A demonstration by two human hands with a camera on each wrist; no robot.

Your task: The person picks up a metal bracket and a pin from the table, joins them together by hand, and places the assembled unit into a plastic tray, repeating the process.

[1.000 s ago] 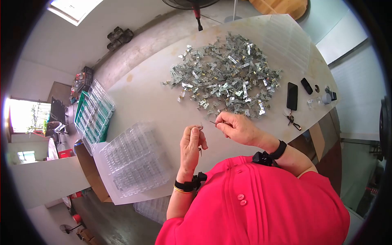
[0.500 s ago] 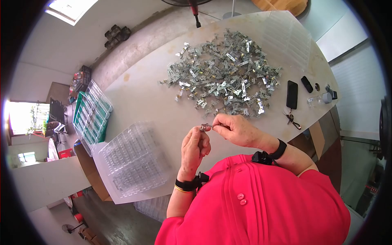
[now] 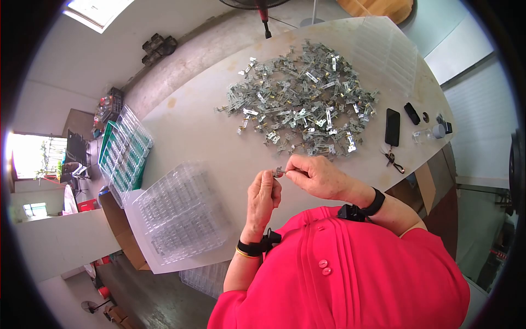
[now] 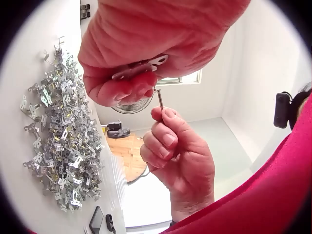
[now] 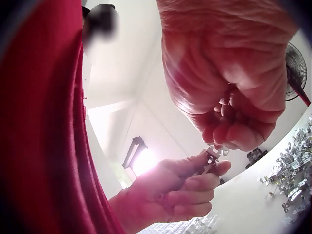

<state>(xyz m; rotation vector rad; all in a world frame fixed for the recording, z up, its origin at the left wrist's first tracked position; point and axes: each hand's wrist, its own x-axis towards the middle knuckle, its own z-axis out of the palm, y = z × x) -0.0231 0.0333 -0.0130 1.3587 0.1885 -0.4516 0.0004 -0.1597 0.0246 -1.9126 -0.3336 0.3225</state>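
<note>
Above the near side of the table, my left hand [image 3: 262, 198] grips a small metal bracket [image 5: 213, 155] between thumb and fingers, its end sticking out past the fingertips. A flat metal plate with a hole [image 4: 139, 69] shows in the curl of the left fingers in the left wrist view. My right hand [image 3: 322, 179] pinches a thin metal rod [image 4: 161, 99] by one end, and the rod's other end meets the bracket. The right palm hides any more of what it holds. Beyond both hands lies a large heap of similar silvery brackets [image 3: 296, 101].
Stacked clear plastic trays [image 3: 181, 214] lie at the table's left, with a green tray [image 3: 118, 156] behind them. To the right are a phone [image 3: 392, 127], a small black device [image 3: 411, 114], a key strap [image 3: 393, 163] and a clear jar [image 3: 424, 136]. A clear sheet [image 3: 386, 52] covers the far corner.
The two hands were a little apart and have come together, the rod in the right hand now meeting the bracket in the left. The heap has not visibly changed.
</note>
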